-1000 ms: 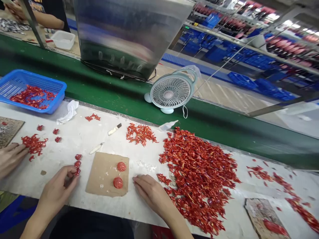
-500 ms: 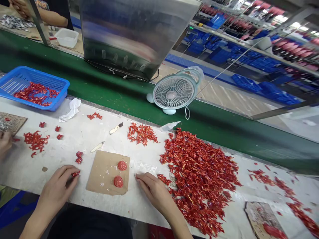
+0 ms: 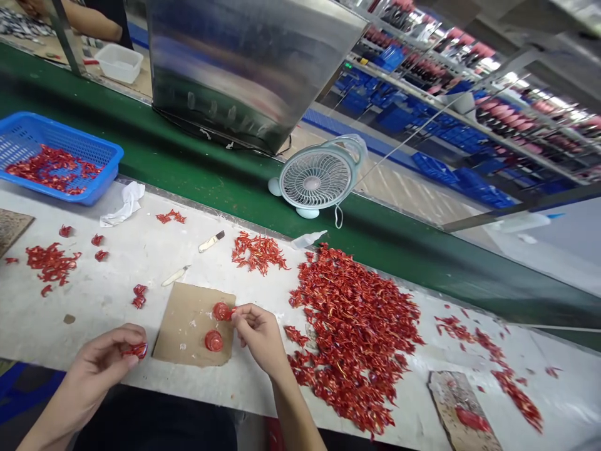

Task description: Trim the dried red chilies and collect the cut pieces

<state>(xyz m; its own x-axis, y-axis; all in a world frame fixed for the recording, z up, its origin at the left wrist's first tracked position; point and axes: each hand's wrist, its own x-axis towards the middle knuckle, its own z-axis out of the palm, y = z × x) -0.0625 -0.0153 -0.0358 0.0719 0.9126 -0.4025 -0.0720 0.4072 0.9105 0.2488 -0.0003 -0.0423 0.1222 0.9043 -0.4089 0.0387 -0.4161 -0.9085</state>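
My left hand (image 3: 101,360) is closed on a glossy red piece (image 3: 136,350), held just left of a square of brown cardboard (image 3: 176,335). Two round red blobs of a shiny, paste-like material, the upper blob (image 3: 220,311) and the lower blob (image 3: 213,341), sit on the cardboard's right half. Between thumb and fingertips, my right hand (image 3: 259,332) pinches a tiny red pointed piece (image 3: 233,310) at the upper blob's right edge. Whether it touches the blob is hard to tell. A big heap of red pointed pieces (image 3: 352,332) spreads right of my right hand.
A knife-like tool (image 3: 176,275), a brush (image 3: 211,242) and a white nozzle bottle (image 3: 308,239) lie beyond the cardboard. A fan (image 3: 317,178) stands on the green belt (image 3: 201,181). At left is a blue basket (image 3: 101,153). Another person's arm (image 3: 96,22) shows across the belt.
My right hand has moved left and up from the bare table to the upper red blob. My left hand has turned, showing more of its red piece. The neighbouring hand at far left has gone from view.
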